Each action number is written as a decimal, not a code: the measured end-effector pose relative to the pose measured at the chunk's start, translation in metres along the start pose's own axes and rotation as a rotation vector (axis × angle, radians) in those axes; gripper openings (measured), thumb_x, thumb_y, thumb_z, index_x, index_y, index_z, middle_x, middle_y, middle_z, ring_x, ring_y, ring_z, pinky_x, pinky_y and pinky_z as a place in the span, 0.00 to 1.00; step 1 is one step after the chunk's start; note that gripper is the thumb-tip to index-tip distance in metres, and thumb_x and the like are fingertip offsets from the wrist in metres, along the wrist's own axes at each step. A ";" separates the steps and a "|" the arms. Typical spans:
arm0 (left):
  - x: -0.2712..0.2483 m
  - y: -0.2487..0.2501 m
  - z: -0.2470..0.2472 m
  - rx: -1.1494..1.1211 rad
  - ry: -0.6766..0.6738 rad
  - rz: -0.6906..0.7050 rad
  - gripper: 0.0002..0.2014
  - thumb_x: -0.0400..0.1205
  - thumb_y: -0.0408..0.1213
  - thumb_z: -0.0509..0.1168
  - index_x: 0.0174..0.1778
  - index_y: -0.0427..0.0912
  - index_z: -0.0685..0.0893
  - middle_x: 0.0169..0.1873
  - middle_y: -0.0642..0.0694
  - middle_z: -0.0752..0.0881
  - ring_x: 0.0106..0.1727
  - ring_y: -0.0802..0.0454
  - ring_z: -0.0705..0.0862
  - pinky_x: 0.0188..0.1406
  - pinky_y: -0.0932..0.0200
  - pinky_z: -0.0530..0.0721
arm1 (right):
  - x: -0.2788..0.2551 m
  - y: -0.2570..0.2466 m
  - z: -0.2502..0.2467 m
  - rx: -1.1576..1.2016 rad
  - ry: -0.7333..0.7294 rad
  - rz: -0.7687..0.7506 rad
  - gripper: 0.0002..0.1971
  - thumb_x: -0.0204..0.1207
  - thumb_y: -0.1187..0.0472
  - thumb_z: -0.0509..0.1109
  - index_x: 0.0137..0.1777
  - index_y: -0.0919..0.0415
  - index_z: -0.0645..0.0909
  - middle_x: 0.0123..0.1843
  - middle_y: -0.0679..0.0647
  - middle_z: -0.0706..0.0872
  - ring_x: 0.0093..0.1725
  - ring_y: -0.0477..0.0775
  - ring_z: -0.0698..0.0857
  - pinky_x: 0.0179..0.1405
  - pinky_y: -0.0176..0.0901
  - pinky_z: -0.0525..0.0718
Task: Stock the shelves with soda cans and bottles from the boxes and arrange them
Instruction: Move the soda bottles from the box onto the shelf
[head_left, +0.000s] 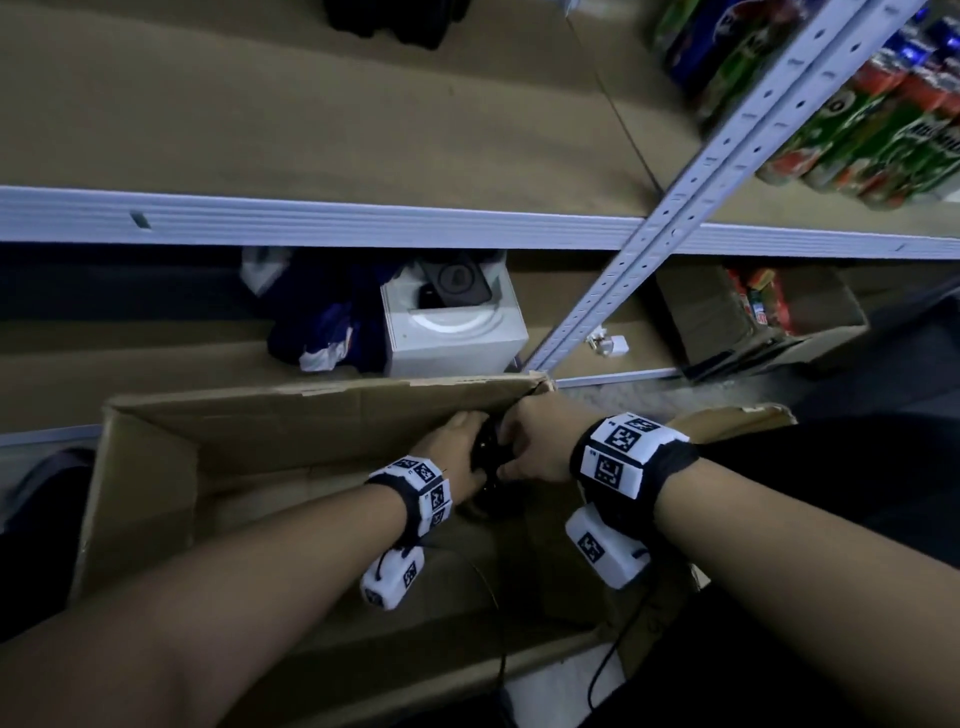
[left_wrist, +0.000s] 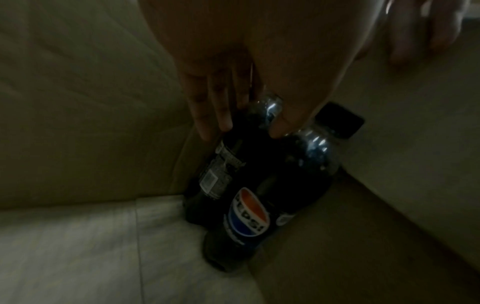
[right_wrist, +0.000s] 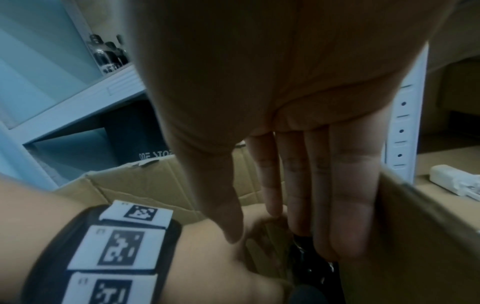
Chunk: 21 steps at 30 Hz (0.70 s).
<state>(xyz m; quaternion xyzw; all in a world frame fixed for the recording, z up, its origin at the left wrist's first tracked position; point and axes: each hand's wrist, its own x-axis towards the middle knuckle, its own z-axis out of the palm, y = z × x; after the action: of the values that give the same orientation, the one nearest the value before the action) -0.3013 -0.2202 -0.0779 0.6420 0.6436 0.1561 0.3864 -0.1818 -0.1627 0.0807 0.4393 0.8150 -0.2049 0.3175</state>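
Note:
Two dark Pepsi bottles (head_left: 488, 454) stand together in the far right corner of an open cardboard box (head_left: 311, 415). In the left wrist view my left hand (left_wrist: 249, 129) has its fingers (left_wrist: 218, 117) and thumb on either side of the neck of the left bottle (left_wrist: 233, 164). The right bottle (left_wrist: 306, 164) shows its black cap (left_wrist: 337, 121) uncovered. My right hand (head_left: 530, 447) hovers just above the bottles. In the right wrist view its fingers (right_wrist: 345, 205) are straight and point down along the box wall, holding nothing. My left hand (head_left: 452, 452) sits beside it.
A white shelf rail (head_left: 363, 218) and a slanted perforated post (head_left: 675, 208) cross in front of me. Green and red cans (head_left: 883, 130) fill the shelf at right. A white box (head_left: 452, 327), dark cloth, and a second carton holding cans (head_left: 758, 312) sit on the lower shelf.

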 end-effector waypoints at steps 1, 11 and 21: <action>0.002 -0.001 0.000 0.033 0.002 0.024 0.37 0.75 0.43 0.75 0.80 0.51 0.69 0.72 0.46 0.73 0.66 0.40 0.82 0.62 0.47 0.83 | 0.003 0.000 0.001 -0.015 0.003 0.004 0.18 0.74 0.45 0.79 0.60 0.52 0.89 0.53 0.52 0.91 0.53 0.54 0.88 0.52 0.46 0.88; 0.004 -0.021 0.010 0.109 -0.103 0.053 0.33 0.76 0.51 0.74 0.71 0.49 0.65 0.66 0.43 0.78 0.60 0.37 0.84 0.52 0.46 0.85 | 0.026 -0.013 0.016 -0.131 -0.137 -0.006 0.24 0.69 0.45 0.83 0.63 0.52 0.87 0.55 0.50 0.89 0.54 0.54 0.87 0.55 0.50 0.89; -0.036 -0.064 -0.022 0.156 -0.166 0.066 0.30 0.77 0.50 0.76 0.73 0.48 0.73 0.63 0.41 0.81 0.59 0.36 0.84 0.56 0.45 0.83 | 0.048 -0.059 0.064 -0.281 -0.321 -0.190 0.20 0.73 0.45 0.81 0.60 0.54 0.88 0.52 0.52 0.90 0.51 0.56 0.88 0.52 0.51 0.89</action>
<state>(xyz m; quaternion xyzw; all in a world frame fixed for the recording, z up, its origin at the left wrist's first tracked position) -0.3666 -0.2559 -0.0975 0.7015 0.5981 0.0644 0.3821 -0.2302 -0.2053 0.0052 0.2740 0.8122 -0.1856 0.4804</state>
